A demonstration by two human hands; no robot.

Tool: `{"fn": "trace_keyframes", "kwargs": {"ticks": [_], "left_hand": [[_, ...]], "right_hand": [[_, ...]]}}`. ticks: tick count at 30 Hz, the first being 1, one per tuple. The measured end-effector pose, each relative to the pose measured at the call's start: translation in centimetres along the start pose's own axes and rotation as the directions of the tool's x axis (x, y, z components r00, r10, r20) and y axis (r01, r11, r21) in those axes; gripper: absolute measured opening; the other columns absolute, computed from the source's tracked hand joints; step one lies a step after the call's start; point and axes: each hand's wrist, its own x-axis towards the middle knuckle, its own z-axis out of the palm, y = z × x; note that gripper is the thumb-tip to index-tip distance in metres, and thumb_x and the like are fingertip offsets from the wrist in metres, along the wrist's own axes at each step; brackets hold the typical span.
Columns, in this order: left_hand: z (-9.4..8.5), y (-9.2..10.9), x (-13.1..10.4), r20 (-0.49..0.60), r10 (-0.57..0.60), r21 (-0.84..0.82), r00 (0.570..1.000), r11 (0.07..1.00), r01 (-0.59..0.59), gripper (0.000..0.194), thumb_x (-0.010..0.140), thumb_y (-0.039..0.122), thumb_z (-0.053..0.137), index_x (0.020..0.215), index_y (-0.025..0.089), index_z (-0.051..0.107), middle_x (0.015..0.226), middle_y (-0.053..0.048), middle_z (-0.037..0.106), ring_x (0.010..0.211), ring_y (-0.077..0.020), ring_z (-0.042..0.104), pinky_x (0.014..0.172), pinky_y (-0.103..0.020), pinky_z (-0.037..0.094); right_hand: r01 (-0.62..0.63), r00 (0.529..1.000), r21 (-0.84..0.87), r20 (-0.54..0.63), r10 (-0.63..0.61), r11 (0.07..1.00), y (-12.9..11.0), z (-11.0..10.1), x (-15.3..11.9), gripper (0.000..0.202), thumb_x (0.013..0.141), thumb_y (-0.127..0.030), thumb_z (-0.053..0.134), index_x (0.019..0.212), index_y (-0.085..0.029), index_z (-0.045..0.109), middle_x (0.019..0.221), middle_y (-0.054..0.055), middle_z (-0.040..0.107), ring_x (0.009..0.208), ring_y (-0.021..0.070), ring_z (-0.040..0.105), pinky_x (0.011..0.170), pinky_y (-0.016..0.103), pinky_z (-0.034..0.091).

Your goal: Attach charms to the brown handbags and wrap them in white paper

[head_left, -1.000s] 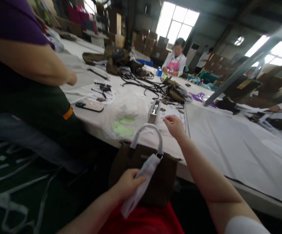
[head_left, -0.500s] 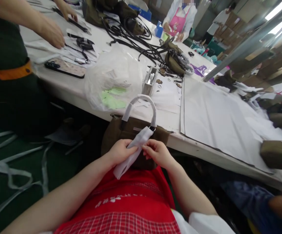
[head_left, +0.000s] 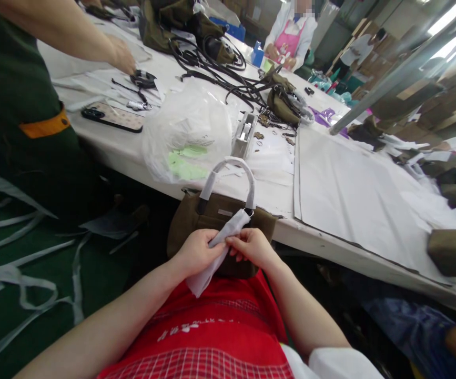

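Observation:
An olive-brown handbag [head_left: 184, 223] rests against the table edge before me, its arched handle [head_left: 233, 162] wrapped in white paper. From a metal ring at the handle's right base hangs a piece covered by white wrapping paper [head_left: 233, 225], slanting down to the left. My left hand [head_left: 201, 251] is closed around this wrapping paper, thumb on top. On its right side, my right hand [head_left: 253, 247] pinches the paper's edge between thumb and fingers. What lies inside the wrapping is hidden.
Behind the bag are a clear plastic bag [head_left: 190, 126] with green pieces, a metal tape dispenser [head_left: 244, 136] and black straps [head_left: 212, 73]. A phone [head_left: 113, 117] lies left, near a co-worker's hand [head_left: 121, 55]. White sheets [head_left: 354, 184] cover the right side. A metal pole [head_left: 385, 68] slants across.
My left hand has shifted along the wrapping paper, and the fingertips of both hands now meet. At left, the co-worker's arm has moved, and the dark strap there has left its place.

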Motion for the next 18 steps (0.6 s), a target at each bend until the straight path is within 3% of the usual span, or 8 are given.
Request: {"fn": "trace_keyframes", "kwargs": {"ticks": [3, 6, 10, 13, 16, 18], "left_hand": [[-0.3, 0.2, -0.2, -0.005, -0.048, -0.06, 0.999, 0.997, 0.048, 0.029, 0.08, 0.035, 0.056, 0.079, 0.012, 0.073, 0.069, -0.002, 0.068, 0.066, -0.0181, 0.059, 0.059, -0.025, 0.04], [-0.3, 0.2, -0.3, 0.034, -0.143, -0.243, 0.989, 0.959, 0.147, 0.034, 0.077, 0.039, 0.061, 0.09, 0.01, 0.072, 0.074, -0.003, 0.069, 0.066, -0.0181, 0.06, 0.059, -0.025, 0.041], [0.1, -0.6, -0.2, 0.317, -0.153, -0.555, 0.936, 0.771, 0.314, 0.04, 0.076, 0.043, 0.063, 0.094, 0.008, 0.072, 0.081, -0.008, 0.071, 0.064, -0.0161, 0.059, 0.057, -0.025, 0.041], [0.1, -1.4, -0.1, 0.402, -0.171, -0.606, 0.899, 0.686, 0.402, 0.039, 0.075, 0.043, 0.066, 0.091, 0.008, 0.072, 0.078, -0.009, 0.071, 0.06, -0.0149, 0.058, 0.057, -0.026, 0.042], [-0.8, -1.5, -0.7, 0.386, -0.212, -0.549, 0.898, 0.729, 0.409, 0.045, 0.076, 0.051, 0.066, 0.091, 0.009, 0.07, 0.072, -0.006, 0.069, 0.06, -0.0157, 0.059, 0.056, -0.026, 0.043], [-1.8, -1.3, -1.6, 0.33, -0.193, -0.492, 0.924, 0.8, 0.343, 0.052, 0.077, 0.057, 0.065, 0.1, 0.01, 0.067, 0.086, -0.009, 0.072, 0.076, -0.021, 0.065, 0.066, -0.029, 0.049]], "right_hand": [[-0.018, 0.997, -0.094, -0.081, 0.01, 0.995, 0.3, -0.2, 0.2, 0.039, 0.076, -0.051, 0.072, 0.063, -0.015, 0.063, 0.055, 0.004, 0.065, 0.039, 0.0096, 0.054, 0.035, 0.018, 0.035], [-0.033, 0.993, -0.107, -0.114, 0.02, 0.994, 0.9, -0.3, 0.3, 0.047, 0.071, -0.058, 0.073, 0.056, -0.016, 0.059, 0.05, 0.004, 0.062, 0.037, 0.0099, 0.051, 0.034, 0.019, 0.034], [0.082, 0.996, 0.254, 0.02, -0.09, 0.964, 2.0, 0.0, 0.1, 0.047, 0.067, -0.06, 0.075, 0.072, -0.015, 0.063, 0.058, 0.0, 0.063, 0.043, 0.0091, 0.052, 0.041, 0.02, 0.039], [0.123, 0.982, 0.462, 0.074, -0.176, 0.879, 2.6, 0.3, -0.5, 0.049, 0.059, -0.048, 0.085, 0.089, -0.016, 0.064, 0.071, 0.0, 0.067, 0.057, 0.0108, 0.059, 0.053, 0.021, 0.047], [0.085, 0.966, 0.513, 0.168, -0.197, 0.854, 2.8, 0.8, -1.2, 0.051, 0.059, -0.04, 0.087, 0.098, -0.016, 0.063, 0.08, 0.002, 0.069, 0.065, 0.0127, 0.063, 0.059, 0.023, 0.049], [0.04, 0.965, 0.499, 0.207, -0.164, 0.866, 2.8, 1.3, -1.4, 0.048, 0.064, -0.044, 0.083, 0.097, -0.015, 0.063, 0.079, 0.003, 0.069, 0.062, 0.0132, 0.063, 0.055, 0.023, 0.048]]}}
